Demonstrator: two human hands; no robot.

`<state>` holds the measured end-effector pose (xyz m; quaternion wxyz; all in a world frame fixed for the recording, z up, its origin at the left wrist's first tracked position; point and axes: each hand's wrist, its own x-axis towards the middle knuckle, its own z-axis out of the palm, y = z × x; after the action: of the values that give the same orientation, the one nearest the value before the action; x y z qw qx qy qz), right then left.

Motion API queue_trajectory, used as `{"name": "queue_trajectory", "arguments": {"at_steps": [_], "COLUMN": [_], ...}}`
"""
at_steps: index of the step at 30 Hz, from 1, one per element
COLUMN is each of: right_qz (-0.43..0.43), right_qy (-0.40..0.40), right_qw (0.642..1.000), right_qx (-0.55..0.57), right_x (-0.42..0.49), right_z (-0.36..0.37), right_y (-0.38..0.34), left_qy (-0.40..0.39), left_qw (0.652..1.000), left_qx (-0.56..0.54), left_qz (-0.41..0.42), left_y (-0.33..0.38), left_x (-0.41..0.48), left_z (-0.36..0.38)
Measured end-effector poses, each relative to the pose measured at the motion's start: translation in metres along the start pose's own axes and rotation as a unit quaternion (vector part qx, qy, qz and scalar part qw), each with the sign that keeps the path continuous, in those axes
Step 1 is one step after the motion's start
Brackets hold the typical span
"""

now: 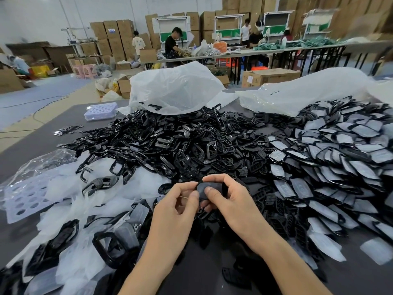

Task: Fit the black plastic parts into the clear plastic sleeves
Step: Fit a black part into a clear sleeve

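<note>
Left hand [177, 202] and right hand [226, 199] both pinch one small oval black plastic part [203, 188], fingers curled round it. Behind lies a heap of black plastic frames [161, 141].

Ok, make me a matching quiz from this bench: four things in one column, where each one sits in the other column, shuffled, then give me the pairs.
Things
1. black oval part
2. heap of sleeved parts
3. stack of lavender trays
4. middle white bag

Places
A. far left of the table
B. pinched between the left hand and right hand
C. right side of the table
D. at the back, behind the loose black frames

Pairs: 1-B, 2-C, 3-A, 4-D
</note>
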<state>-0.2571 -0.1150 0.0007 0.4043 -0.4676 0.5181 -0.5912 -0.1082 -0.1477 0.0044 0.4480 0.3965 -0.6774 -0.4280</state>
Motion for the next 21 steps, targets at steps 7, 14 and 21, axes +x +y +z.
{"name": "queue_trajectory", "arguments": {"at_steps": [7, 14, 21], "right_qz": [-0.009, -0.022, -0.029], "right_qy": [-0.016, -0.003, 0.014], "right_qw": [1.000, 1.000, 0.999], "right_qx": [-0.003, -0.011, 0.006], "right_x": [-0.0009, -0.0013, -0.0025], "right_z": [0.0043, 0.0042, 0.0061], "right_y": [-0.0012, -0.0022, -0.0023], "left_qy": [-0.009, 0.020, 0.037], "left_qw": [0.999, 0.999, 0.993], "left_qx": [-0.024, 0.031, 0.102], "left_qz": [-0.021, 0.011, 0.052], "left_y": [0.0000, 0.0005, 0.0021], "left_x": [0.0029, -0.0012, -0.0059], "left_z": [-0.0021, 0.0000, 0.0011]}}
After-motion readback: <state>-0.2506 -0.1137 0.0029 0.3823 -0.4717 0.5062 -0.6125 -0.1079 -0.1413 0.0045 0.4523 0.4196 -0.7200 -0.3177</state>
